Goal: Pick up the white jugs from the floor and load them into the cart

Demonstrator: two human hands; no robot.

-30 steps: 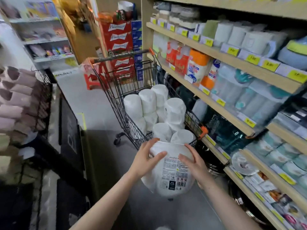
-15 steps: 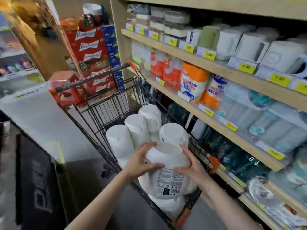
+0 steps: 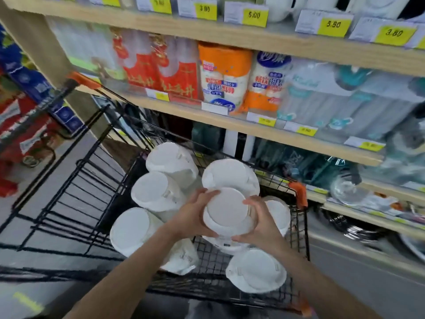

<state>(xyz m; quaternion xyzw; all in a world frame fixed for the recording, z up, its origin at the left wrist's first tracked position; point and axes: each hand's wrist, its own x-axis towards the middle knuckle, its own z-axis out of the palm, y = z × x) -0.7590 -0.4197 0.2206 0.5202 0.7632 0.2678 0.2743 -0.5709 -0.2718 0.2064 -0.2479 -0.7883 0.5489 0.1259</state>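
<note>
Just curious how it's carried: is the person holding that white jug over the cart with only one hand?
No: the left hand and the right hand both grip the white jug from opposite sides above the cart.

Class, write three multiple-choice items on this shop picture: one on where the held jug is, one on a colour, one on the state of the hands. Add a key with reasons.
1. Where is the held white jug?
A. on the floor
B. over the cart's basket
C. on a shelf

2. What colour are the cart's corner guards?
A. orange
B. green
C. blue

3. How do the hands hold the jug?
A. one hand only
B. neither touches it
C. both grip it, one on each side

Key: B, black cart wire lies below it, among other jugs; A, the guard shows orange; C, left hand and right hand curl round its sides.
</note>
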